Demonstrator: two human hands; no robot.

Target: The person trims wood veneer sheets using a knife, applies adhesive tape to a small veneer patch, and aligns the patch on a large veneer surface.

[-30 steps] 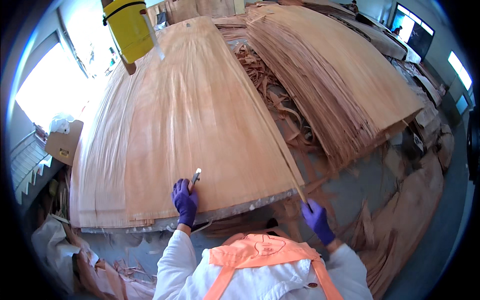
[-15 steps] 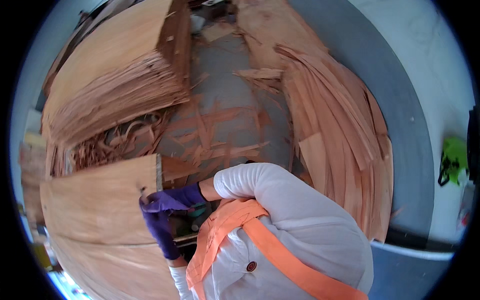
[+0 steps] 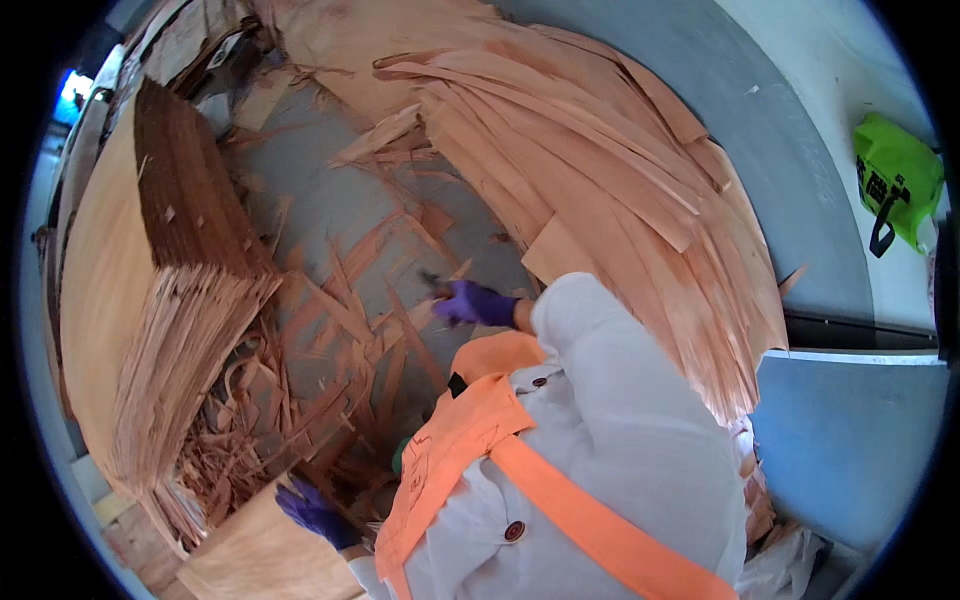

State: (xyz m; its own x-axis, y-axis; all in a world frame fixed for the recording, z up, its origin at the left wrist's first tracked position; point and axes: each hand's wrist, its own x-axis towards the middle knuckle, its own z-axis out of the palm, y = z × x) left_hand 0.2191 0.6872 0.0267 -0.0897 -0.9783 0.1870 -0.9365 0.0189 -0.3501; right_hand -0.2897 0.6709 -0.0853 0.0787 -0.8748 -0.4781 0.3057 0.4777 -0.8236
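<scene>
- Right hand (image 3: 475, 303), in a purple glove, sits at frame centre above the littered floor (image 3: 330, 215). Its fingers are clenched around a small dark tool (image 3: 432, 281) whose tip projects toward the upper left; the tool's kind cannot be told.
- Left hand (image 3: 312, 512), also gloved in purple, is at the lower left. Its fingers are spread and released, resting at the edge of a flat veneer sheet (image 3: 255, 555) in the bottom left corner; whether they press on it cannot be told.
- A tall veneer stack (image 3: 130, 300) with ragged ends fills the left of the frame.
- A fanned pile of loose veneer sheets (image 3: 600, 170) runs from top centre to the right.
- Torn veneer strips (image 3: 340, 330) and curled scraps (image 3: 225, 450) cover the floor between the two piles.
- Progress, as a judgement: many sheets are already stacked and much offcut waste lies about; the sheet at the left hand appears to be in hand, and the loose pile remains unsorted.
- A green bag (image 3: 895, 180) hangs at the upper right wall.
</scene>
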